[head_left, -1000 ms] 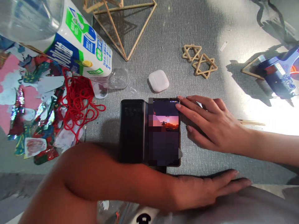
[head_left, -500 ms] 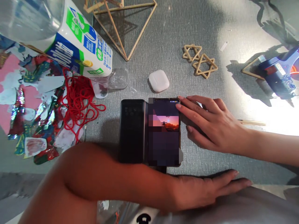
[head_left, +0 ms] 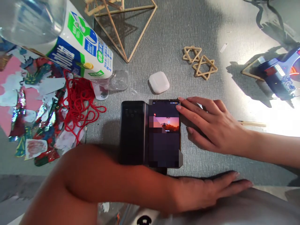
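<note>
A phone lies on the grey table with its screen lit, showing an orange sunset picture; part of it is pixelated. My right hand rests palm down beside it, fingers stretched, fingertips touching the upper right edge. Along the near table edge lies my left hand, fingers extended and holding nothing; its forearm crosses just below the phone. To the phone's left sits a black power bank or similar dark slab, its lower end against my forearm. A white earbud case lies just beyond the phone.
A large plastic bottle lies at upper left, near tangled red cord and foil scraps. Stick frames stand at the back: a pyramid shape and two small stars. A blue glue gun is at right.
The picture on the phone screen has changed slightly. Both hands stay where they were; the whole view has shifted very little.
</note>
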Demonstrator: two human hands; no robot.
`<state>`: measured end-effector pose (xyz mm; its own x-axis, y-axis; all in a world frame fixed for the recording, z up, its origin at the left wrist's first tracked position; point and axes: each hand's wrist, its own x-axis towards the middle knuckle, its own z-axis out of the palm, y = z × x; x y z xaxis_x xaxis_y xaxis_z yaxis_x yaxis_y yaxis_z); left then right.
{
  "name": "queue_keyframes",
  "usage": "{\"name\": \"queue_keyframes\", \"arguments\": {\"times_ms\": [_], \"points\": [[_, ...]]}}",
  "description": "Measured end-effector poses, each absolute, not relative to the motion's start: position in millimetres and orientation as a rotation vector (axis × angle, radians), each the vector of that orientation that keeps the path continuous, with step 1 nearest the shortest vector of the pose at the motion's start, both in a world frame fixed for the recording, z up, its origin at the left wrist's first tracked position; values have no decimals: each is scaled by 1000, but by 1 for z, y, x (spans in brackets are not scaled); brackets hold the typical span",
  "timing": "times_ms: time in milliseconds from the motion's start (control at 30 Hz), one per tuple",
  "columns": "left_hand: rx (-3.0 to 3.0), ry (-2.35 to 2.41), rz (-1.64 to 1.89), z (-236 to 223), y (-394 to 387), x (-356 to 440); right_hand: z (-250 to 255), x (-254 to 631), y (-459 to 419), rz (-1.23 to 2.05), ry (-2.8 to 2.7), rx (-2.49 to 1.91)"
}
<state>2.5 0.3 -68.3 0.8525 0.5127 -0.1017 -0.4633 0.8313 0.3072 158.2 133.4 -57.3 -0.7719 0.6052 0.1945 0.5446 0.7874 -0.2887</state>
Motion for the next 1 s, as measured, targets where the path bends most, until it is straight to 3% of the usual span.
{"name": "queue_keyframes", "arguments": {"times_ms": [300,533,700,767,900,1000], "points": [[435,184,573,-72,1,2,-57,158,133,298,-2709,-885],[-173,265,349,-65,-6,2,-57,158,133,268,-2719,-890],[-1087,312,68,-63,-2,2,-58,158,133,258,-2712,-886],[-884,301,135,-64,-3,2,-58,158,133,251,-2713,-880],[198,274,469,-69,-7,2,-57,158,134,257,-2710,-881],[437,258,586,-70,-7,2,-57,158,134,259,-2706,-881]]}}
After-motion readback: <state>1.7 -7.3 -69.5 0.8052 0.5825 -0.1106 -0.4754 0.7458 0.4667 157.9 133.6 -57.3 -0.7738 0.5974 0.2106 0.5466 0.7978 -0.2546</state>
